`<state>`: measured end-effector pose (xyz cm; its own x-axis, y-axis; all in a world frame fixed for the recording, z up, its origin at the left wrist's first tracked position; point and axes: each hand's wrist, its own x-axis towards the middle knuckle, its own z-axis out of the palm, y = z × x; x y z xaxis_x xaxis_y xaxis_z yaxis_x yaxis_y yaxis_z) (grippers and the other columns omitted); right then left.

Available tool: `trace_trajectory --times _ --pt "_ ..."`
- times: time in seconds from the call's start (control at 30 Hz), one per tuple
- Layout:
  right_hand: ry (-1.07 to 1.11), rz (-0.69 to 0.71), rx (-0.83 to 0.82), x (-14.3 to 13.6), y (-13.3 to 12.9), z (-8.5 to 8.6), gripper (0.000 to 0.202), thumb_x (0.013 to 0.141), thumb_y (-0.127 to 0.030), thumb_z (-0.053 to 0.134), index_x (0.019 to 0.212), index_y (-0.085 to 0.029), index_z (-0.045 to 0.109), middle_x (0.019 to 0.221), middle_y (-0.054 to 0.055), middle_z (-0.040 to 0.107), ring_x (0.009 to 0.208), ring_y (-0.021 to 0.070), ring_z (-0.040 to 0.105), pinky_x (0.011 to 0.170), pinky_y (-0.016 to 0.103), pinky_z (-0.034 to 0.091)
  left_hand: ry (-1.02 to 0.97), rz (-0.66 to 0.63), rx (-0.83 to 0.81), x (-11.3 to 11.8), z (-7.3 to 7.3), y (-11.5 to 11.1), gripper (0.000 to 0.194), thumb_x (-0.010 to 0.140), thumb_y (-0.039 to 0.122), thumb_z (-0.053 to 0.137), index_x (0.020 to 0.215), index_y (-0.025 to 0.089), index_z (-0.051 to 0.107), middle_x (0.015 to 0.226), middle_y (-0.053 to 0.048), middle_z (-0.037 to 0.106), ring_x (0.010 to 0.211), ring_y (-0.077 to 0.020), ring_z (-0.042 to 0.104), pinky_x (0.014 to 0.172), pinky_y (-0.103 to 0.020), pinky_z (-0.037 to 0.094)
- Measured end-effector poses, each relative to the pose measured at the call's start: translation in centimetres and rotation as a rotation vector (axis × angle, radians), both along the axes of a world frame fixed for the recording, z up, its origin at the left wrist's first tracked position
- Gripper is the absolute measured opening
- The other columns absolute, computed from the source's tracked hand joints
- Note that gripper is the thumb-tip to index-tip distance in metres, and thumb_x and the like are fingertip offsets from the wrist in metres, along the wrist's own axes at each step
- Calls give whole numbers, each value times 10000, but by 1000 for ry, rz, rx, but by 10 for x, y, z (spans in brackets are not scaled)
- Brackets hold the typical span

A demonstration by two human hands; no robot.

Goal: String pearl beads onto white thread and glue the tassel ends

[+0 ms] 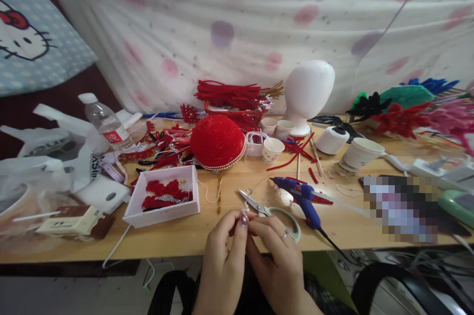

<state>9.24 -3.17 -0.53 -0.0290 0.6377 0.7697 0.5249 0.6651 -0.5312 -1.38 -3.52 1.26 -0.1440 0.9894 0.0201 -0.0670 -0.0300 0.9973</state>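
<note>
Close together at the table's front edge, my left hand (224, 251) and my right hand (274, 248) pinch a small pale piece (245, 208) between their fingertips. Its kind is too small to make out, and my fingers cover part of it. Just beyond lie scissors (259, 207) with pale green handles, partly hidden by my right hand. A blue glue gun (305, 196) rests to the right of them. Farther back on the left sits a red domed cap (217, 142) edged with pearl beads. A white box (166, 218) beside it holds red fuzzy pieces (163, 192).
A white foam head (309, 93) stands at the back, near several paper cups (273, 151). Red fuzzy stems (229, 92) are piled behind the cap. On the left are a plastic bottle (107, 125) and bags; on the right, a blurred-out screen (400, 211) and colourful fuzzy flowers (402, 120).
</note>
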Motion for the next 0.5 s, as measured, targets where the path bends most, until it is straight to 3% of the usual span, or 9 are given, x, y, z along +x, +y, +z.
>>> trace_trajectory --times 0.13,0.23,0.33,0.5 --pt "102 109 -241 0 2 -2 164 903 -82 612 938 -228 679 802 25 709 687 148 666 639 236 550 129 -108 -7 -18 -1 15 301 944 426 542 859 219 743 914 -105 756 850 -257 695 764 -313 551" --pt "436 141 -472 6 6 0 38 945 -236 646 979 -252 637 706 -31 604 565 100 547 509 177 465 296 -167 -11 -31 6 19 318 985 403 457 879 225 698 886 -87 740 815 -244 677 763 -323 521" --pt "786 270 -672 15 13 6 204 955 -399 655 1111 -274 617 674 -65 534 478 56 433 437 135 374 500 -293 20 -39 17 17 282 1008 312 400 869 237 633 820 -38 706 803 -223 666 751 -311 473" --pt "1096 445 -768 21 24 19 253 900 -451 716 846 -204 707 570 -69 502 391 16 359 379 107 333 681 -365 95 -44 28 16 293 1007 246 370 767 238 537 714 6 628 699 -192 613 654 -289 414"
